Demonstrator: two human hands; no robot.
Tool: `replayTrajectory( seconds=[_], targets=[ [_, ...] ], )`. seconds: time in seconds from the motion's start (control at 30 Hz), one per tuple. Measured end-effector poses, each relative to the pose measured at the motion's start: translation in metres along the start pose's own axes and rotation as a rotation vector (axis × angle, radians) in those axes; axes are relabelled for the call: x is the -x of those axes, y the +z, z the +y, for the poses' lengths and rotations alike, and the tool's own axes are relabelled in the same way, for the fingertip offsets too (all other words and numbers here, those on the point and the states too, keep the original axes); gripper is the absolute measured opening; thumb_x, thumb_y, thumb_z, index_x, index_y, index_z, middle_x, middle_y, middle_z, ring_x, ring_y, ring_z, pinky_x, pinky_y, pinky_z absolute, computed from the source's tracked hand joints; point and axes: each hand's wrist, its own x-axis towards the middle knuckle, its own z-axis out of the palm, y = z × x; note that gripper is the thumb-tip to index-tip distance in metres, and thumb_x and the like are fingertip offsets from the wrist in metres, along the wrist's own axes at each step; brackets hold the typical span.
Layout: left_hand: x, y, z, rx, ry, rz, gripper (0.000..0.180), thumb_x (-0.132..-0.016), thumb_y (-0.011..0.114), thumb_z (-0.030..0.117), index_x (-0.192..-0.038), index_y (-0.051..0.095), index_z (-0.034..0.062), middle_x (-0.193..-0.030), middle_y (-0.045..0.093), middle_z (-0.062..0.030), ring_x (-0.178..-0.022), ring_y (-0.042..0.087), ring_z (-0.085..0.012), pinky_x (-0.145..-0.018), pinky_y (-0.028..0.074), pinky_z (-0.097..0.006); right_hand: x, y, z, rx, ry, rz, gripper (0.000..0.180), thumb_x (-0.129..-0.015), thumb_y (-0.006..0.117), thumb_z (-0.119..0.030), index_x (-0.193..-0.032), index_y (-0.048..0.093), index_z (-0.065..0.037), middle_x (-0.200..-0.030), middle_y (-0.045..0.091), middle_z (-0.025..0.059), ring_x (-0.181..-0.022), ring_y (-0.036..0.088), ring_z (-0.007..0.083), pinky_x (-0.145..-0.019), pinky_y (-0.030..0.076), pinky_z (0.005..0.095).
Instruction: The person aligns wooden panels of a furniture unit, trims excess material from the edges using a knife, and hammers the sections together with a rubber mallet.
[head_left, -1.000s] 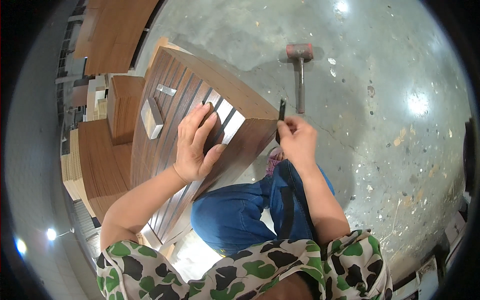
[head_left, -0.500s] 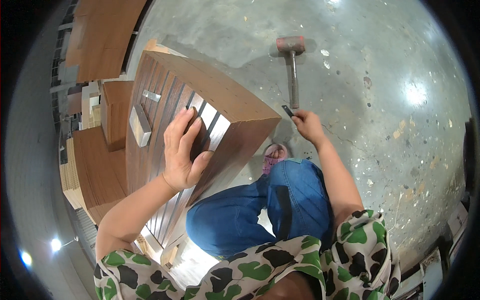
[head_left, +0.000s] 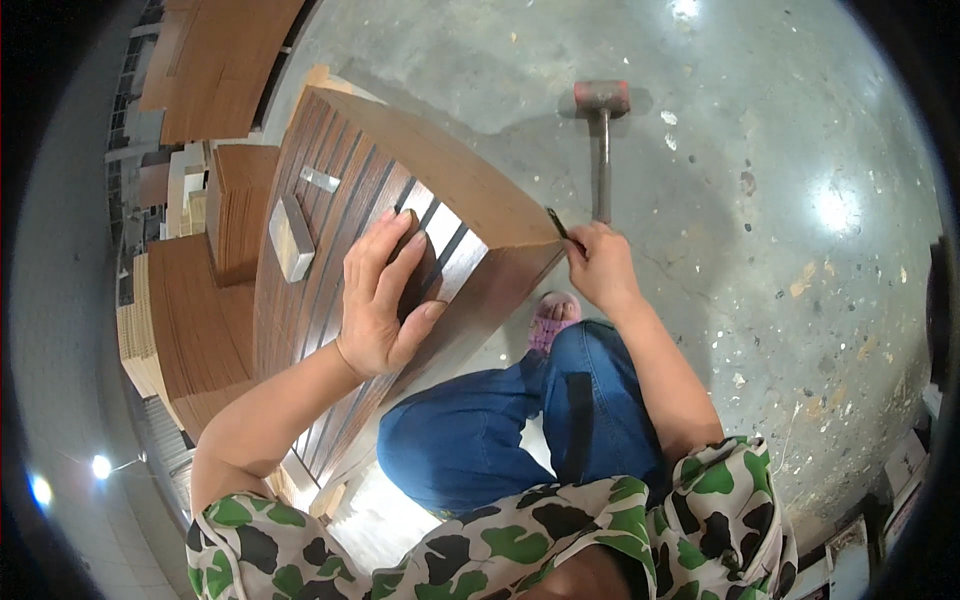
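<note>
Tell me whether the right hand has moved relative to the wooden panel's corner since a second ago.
Yes. The right hand with its small dark tool was beyond the wooden panel corner, out over the floor; now it is at the corner edge itself.

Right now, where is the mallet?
In the head view, the mallet lies on the concrete floor at upper centre-right, its handle pointing toward the right hand, just past the wooden panel's corner.

Wooden slatted panel: brown wood-grain veneer, smooth, satin sheen on slats. Concrete floor: grey, polished, glossy under lights, speckled with stains. Mallet: metal shaft, matt reddish head; trousers of blue denim cloth.
</note>
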Motion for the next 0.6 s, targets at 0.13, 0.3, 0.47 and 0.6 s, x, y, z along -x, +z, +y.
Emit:
replayTrajectory(
  seconds=[0.13, 0.3, 0.47, 0.6],
  targets=[
    [0.014, -0.003, -0.003, -0.023, -0.023, 0.005, 0.054, -0.088, 0.051, 0.027, -0.130, 0.043, -0.0064, -0.140, 0.035, -0.0268, -0.130, 0.034, -0.0425, -0.108, 0.026, -0.048, 0.003, -0.053, -0.115, -0.493, -0.044, 0.079, 0.011, -0.081, 0.063, -0.006, -0.089, 0.066, 0.001, -0.074, 0.060, 0.0164, -0.064, 0.059, 0.0280, -0.060, 0.048, 0.0327],
    [-0.007, 0.003, 0.005, 0.030, 0.002, 0.065, 0.057, -0.083, 0.060, 0.026, -0.130, 0.046, -0.0026, -0.138, 0.038, -0.0236, -0.127, 0.038, -0.0437, -0.103, 0.029, -0.048, 0.010, -0.031, -0.024, -0.201, 0.181, 0.035, 0.011, -0.078, 0.061, -0.005, -0.087, 0.065, 0.000, -0.077, 0.063, 0.0193, -0.073, 0.062, 0.0338, -0.066, 0.050, 0.0364],
    [0.012, -0.002, 0.000, -0.030, -0.025, 0.026, 0.054, -0.088, 0.051, 0.026, -0.130, 0.045, -0.0064, -0.141, 0.035, -0.0256, -0.131, 0.033, -0.0409, -0.108, 0.026, -0.046, 0.004, -0.069, -0.126, -0.566, -0.107, -0.010, 0.009, -0.078, 0.062, -0.006, -0.085, 0.065, 0.000, -0.075, 0.061, 0.0164, -0.069, 0.059, 0.0338, -0.062, 0.048, 0.0367],
    [-0.004, -0.004, 0.007, -0.031, -0.008, 0.023, 0.052, -0.086, 0.051, 0.022, -0.129, 0.045, -0.0067, -0.141, 0.036, -0.0249, -0.131, 0.034, -0.0406, -0.108, 0.026, -0.046, -0.016, -0.054, -0.066, -0.294, 0.199, 0.040, 0.009, -0.078, 0.061, -0.007, -0.083, 0.064, 0.000, -0.076, 0.061, 0.0176, -0.071, 0.060, 0.0346, -0.063, 0.049, 0.0392]
  ],
)
